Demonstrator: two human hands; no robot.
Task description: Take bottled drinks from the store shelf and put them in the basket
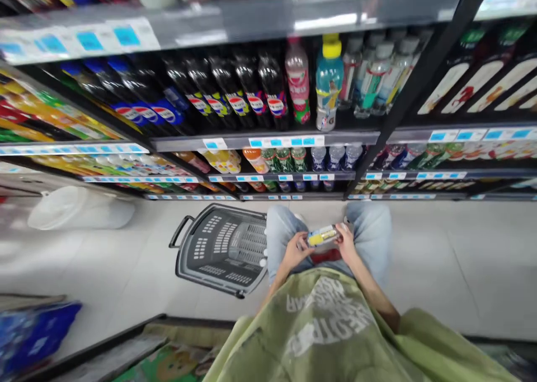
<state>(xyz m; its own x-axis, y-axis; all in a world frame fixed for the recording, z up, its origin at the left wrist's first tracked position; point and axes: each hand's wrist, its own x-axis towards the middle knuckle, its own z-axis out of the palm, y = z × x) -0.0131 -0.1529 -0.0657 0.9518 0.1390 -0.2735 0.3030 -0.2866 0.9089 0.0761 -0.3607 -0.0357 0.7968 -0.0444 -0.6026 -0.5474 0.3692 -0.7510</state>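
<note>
Between my knees I hold a clear bottle (323,236) with a yellow and white label, lying sideways across both hands. The fingers of my left hand (297,249) are closed round its left end. At the other end, my right hand (346,243) grips it, covering part of that end. The print on the label is too small to read. To the left of my legs stands a grey shopping basket (191,267) with a black handle; a few white round things show at its right side, partly hidden by my leg.
Ahead rise drink shelves (268,142) with price tags, holding cola bottles (274,94), a blue bottle with a yellow cap (329,85) and several clear bottles (373,80). A white bin (79,208) stands at left on the tiled floor (440,259). Another display (168,348) is close behind me.
</note>
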